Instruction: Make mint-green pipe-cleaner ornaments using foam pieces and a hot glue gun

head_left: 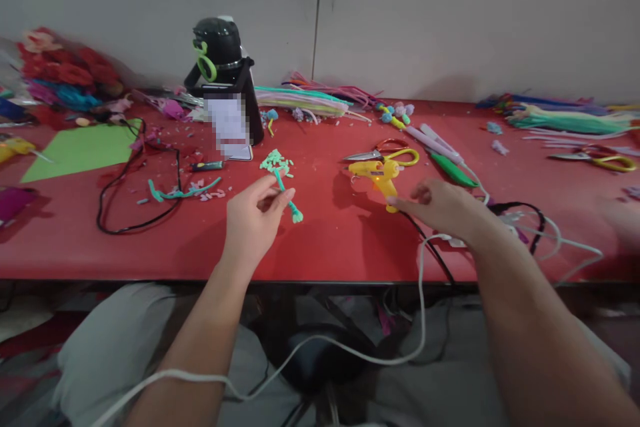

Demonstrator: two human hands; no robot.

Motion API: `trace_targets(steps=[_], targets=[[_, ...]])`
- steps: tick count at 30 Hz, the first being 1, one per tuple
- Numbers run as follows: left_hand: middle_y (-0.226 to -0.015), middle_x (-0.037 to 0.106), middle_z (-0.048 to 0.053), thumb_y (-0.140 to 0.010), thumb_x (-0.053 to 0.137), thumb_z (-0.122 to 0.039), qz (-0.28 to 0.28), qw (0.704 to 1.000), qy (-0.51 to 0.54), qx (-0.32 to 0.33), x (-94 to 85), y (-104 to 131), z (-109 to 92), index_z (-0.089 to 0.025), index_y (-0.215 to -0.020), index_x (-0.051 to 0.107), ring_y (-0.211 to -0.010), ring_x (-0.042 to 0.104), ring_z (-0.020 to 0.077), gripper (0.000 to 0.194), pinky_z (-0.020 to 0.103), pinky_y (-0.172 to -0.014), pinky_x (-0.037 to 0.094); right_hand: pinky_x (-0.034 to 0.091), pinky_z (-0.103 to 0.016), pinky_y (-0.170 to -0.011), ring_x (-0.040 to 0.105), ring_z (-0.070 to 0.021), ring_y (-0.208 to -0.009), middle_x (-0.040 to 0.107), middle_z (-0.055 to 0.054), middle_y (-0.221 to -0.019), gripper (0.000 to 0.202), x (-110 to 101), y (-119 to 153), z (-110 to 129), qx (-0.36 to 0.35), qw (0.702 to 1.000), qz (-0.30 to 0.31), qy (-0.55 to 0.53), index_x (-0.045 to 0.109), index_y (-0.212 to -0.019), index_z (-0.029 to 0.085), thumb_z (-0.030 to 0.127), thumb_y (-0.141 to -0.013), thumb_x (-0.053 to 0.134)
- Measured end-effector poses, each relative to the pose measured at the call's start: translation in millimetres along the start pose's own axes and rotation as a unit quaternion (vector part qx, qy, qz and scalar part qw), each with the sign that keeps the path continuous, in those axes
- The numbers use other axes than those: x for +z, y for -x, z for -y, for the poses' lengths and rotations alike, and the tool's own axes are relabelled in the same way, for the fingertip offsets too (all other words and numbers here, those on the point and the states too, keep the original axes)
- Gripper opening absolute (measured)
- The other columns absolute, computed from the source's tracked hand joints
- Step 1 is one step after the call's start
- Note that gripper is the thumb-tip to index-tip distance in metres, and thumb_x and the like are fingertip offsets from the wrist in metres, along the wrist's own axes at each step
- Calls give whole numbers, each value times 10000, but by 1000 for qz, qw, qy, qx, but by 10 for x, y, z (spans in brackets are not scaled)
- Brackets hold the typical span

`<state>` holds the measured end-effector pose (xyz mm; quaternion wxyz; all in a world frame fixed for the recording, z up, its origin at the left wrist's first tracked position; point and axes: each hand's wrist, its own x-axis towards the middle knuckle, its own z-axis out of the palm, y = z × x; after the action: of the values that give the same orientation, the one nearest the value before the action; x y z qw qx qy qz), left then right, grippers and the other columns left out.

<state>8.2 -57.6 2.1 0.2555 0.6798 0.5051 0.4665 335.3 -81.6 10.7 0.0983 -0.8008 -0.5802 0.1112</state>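
My left hand [257,217] pinches a green pipe cleaner piece [286,195] between thumb and fingers; a small pale green tuft sits at its lower end. Just beyond that hand lies a pile of short green pipe cleaner bits [277,161]. My right hand [440,207] is beside a yellow hot glue gun [379,177]. Its thumb reaches the bottom of the gun's handle, while the other fingers are curled apart from it. The gun's nozzle points left, and an orange light glows on its body. Behind the gun lie scissors [407,156] with red and yellow handles.
A black bottle [255,110] stands at the back with a phone [243,152] against it. Pipe cleaner bundles [310,100] lie along the wall. A pink hair-straightener-like tool [445,147] and green-handled item [454,170] lie right. A white cable [350,355] crosses my lap.
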Motion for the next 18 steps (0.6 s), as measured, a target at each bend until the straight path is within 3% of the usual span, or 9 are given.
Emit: trace_targets(steps=[2,4,6,9,12,15,18], targets=[[-727,639,-10,-903,695,-358,8,1000,-5,9,10,-6,9,-208,-784,603,-673,648,149,213,250,-643,514,413,-337,-608,650,-246,-697,729,-109,-826,576,104,-127,2,-42,997,-16,-67,710,-886,198,754,-738,690],[-744,622,-2,-926,656,-345,21,999,-19,19,16,-10,7,-201,-767,582,-689,630,142,227,243,-656,508,398,-333,-611,615,-222,-670,693,-77,-765,564,258,-227,76,-80,988,2,-129,692,-876,190,740,-750,688],[-748,620,2,-935,635,-331,25,999,-33,33,14,-13,0,-196,-770,581,-703,617,140,220,237,-667,503,358,-332,-580,549,-196,-610,629,-50,-680,559,414,-288,186,-67,980,-16,-187,651,-781,184,737,-721,708],[-728,618,-3,-932,637,-328,25,997,-53,40,-1,-23,1,-199,-770,591,-685,604,139,212,236,-655,498,378,-324,-578,544,-182,-619,638,-40,-706,488,551,-284,339,-82,943,-32,-322,669,-816,176,652,-730,737],[-726,637,-5,-910,671,-344,4,998,-54,22,-20,-39,22,-210,-781,615,-678,620,150,194,250,-662,513,435,-309,-587,604,-185,-667,693,-47,-775,445,541,-158,437,-132,893,55,-426,709,-908,188,611,-774,747],[-709,639,-9,-886,705,-350,-10,999,-42,7,-33,-51,48,-212,-768,616,-675,628,154,201,257,-669,515,473,-304,-603,628,-181,-683,700,-46,-766,418,500,44,520,-163,865,141,-453,718,-915,193,597,-813,754],[-690,622,-12,-892,704,-343,-1,999,-36,8,-34,-52,71,-205,-744,603,-662,621,145,227,251,-655,503,497,-303,-633,615,-162,-669,683,-24,-757,363,528,221,616,-207,842,182,-464,722,-967,200,547,-864,739]])
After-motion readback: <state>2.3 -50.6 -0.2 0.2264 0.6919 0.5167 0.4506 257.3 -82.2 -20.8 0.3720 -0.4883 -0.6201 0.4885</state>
